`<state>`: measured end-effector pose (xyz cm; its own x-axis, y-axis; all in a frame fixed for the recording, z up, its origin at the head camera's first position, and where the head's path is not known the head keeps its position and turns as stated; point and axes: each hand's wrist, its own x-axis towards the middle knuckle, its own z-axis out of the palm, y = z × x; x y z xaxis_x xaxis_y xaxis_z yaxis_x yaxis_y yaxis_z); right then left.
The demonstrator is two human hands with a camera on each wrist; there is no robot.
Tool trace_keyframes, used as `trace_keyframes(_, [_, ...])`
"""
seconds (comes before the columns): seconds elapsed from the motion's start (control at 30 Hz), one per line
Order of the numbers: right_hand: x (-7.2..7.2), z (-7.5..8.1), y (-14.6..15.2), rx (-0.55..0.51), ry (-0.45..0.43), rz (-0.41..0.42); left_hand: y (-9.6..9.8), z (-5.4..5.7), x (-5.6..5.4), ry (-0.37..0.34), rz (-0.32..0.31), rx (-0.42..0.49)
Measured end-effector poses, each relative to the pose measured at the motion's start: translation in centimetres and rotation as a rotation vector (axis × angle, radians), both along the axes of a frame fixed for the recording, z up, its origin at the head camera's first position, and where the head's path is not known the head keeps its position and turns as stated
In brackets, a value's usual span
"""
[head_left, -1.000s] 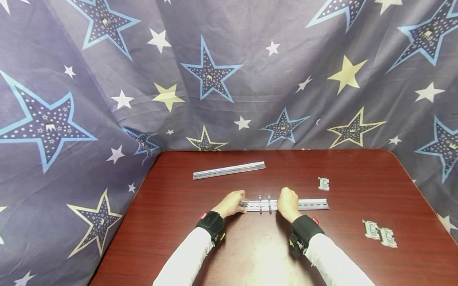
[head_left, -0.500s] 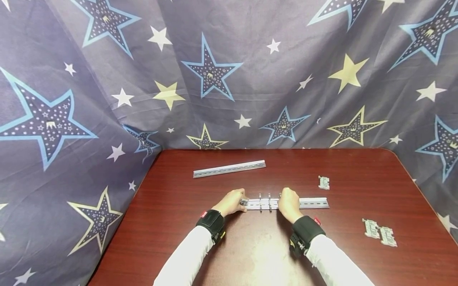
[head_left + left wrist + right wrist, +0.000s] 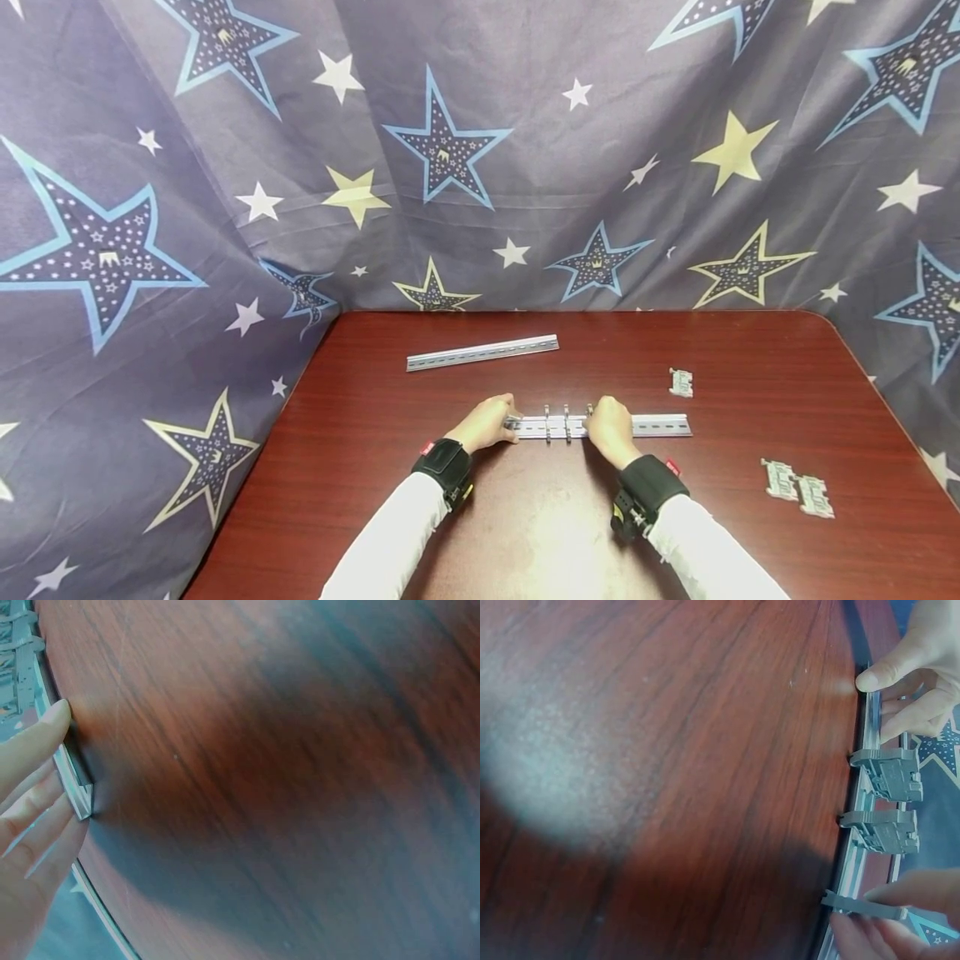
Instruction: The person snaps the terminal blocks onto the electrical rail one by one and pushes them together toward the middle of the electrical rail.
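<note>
A slotted silver DIN rail lies across the table. My left hand grips its left end, the thumb on the near edge and the fingers on the far side, as the left wrist view shows. My right hand pinches a thin grey terminal block between thumb and fingers, down at the rail. Between the two hands, a terminal block and a second terminal block stand upright across the rail, spaced apart. From the head view, the right hand mostly hides the block it pinches.
Another DIN rail lies slantwise farther back on the reddish-brown wooden table. Loose terminal blocks lie flat on the right: one block behind the rail's right part, and a pair, a block beside another block, nearer the front. A star-patterned cloth hangs behind.
My right hand has shifted slightly right along the rail, and the top of the block it pinches now shows at its left side. The left hand keeps its place on the rail.
</note>
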<state>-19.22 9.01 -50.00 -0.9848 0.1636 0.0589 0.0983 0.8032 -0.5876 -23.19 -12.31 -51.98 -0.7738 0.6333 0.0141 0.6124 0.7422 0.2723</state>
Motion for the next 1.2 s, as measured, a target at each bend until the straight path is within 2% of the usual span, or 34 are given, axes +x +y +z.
trace_keyframes(0.1, [0.1,0.0,0.3,0.004,-0.014,0.015,0.0,0.0,0.0,-0.001,0.001,-0.001])
trace_keyframes(0.3, [0.3,0.8,1.4,-0.030,-0.122,0.048,0.0,0.1,0.0,0.009,-0.010,-0.010])
trace_keyframes(0.4, [0.3,1.3,2.4,-0.048,-0.141,0.087,0.0,0.2,0.0,0.012,-0.026,-0.011])
trace_keyframes(0.57, [-0.1,1.9,4.3,-0.046,-0.093,0.191,-0.1,0.3,0.0,0.009,-0.040,-0.004])
trace_keyframes(0.8, [-0.7,1.8,7.2,0.045,-0.003,0.362,-0.1,0.4,-0.2,0.016,-0.046,-0.008])
trace_keyframes(0.97, [-1.1,1.1,9.3,0.003,0.030,0.483,-0.2,0.4,-0.2,0.020,-0.052,-0.007])
trace_keyframes(1.2, [-1.2,0.2,11.8,-0.025,0.039,0.552,-0.4,0.1,-0.3,0.028,-0.060,0.000])
